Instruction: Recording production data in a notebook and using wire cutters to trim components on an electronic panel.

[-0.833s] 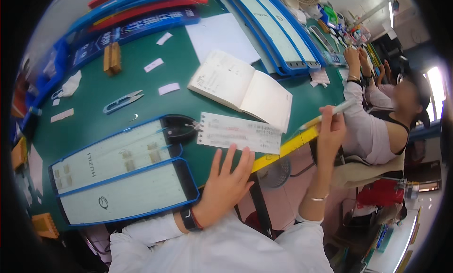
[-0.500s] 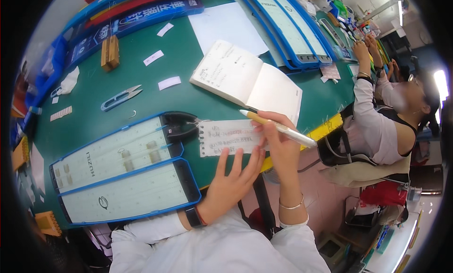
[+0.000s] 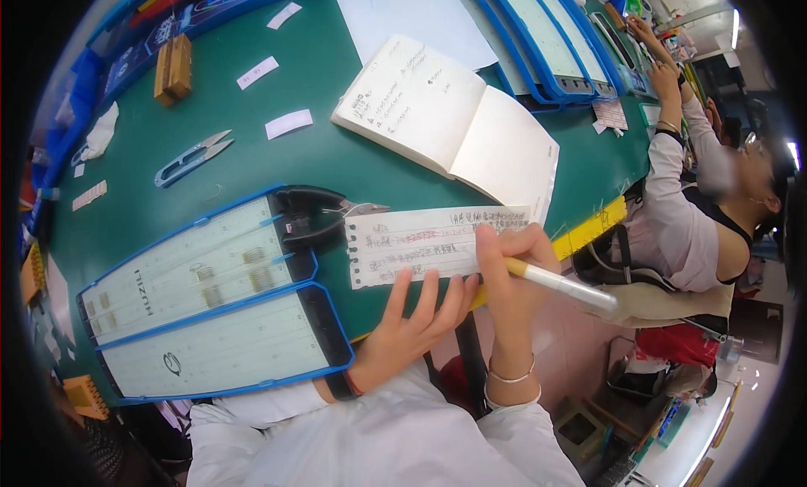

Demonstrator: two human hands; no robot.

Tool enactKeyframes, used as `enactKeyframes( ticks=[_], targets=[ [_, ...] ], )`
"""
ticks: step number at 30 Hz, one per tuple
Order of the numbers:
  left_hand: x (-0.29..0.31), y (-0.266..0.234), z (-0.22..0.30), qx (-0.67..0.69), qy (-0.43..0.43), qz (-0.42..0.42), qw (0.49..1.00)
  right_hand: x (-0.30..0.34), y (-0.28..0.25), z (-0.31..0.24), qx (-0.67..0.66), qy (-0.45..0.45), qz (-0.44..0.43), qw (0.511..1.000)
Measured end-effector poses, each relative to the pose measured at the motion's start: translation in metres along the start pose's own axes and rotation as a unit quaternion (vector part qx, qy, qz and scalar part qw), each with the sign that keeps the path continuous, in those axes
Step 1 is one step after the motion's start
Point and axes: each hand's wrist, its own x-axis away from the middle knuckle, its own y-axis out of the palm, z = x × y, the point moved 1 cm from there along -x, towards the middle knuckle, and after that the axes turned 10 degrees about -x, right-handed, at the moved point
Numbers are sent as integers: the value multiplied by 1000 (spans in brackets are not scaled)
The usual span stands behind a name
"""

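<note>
A torn strip of note paper [image 3: 387,250] with punched holes along one short side and handwriting lies near the table's front edge. My left hand [image 3: 412,331] has its fingers spread, with the tips along the paper's lower edge. In my right hand [image 3: 514,272], over the paper's right end, is a pen [image 3: 572,289] with a tan section and a white barrel. The writing tip is hidden behind my fingers. Black-handled pliers [image 3: 311,214] lie just left of the paper, their jaws near its upper left corner. An open notebook [image 3: 420,108] with handwriting sits behind the paper.
An open blue-rimmed case [image 3: 218,344] holding small coils fills the left front. Thread snips [image 3: 193,159], paper labels [image 3: 289,124], a wooden block [image 3: 173,71] and a white sheet [image 3: 412,24] lie beyond. More blue-rimmed cases [image 3: 555,41] stand back right. Another person [image 3: 672,193] works at the right.
My right hand has turned, so the pen's tan end no longer points over the notebook and its barrel extends lower right. More of the handwritten strip shows. The whole view has shifted slightly.
</note>
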Motion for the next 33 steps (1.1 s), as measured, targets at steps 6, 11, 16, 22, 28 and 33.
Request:
enactKeyframes(
  ticks=[6,11,16,22,28,33],
  targets=[
    [1,-1,-2,-44,40,-15,998,-5,7,-1,119,-22,-45,992],
    [0,1,-3,-38,47,2,998,-4,7,0,119,-13,-63,991],
    [0,2,-3,-50,47,14,998,-4,6,2,121,-27,-67,990],
    [0,2,-4,-45,44,12,998,-3,5,1,124,-38,-90,987],
    [-1,1,-4,-51,50,12,997,-4,5,1,122,-34,-76,989],
    [0,2,-3,-46,50,12,998,-4,4,0,118,-36,-91,988]
  ],
)
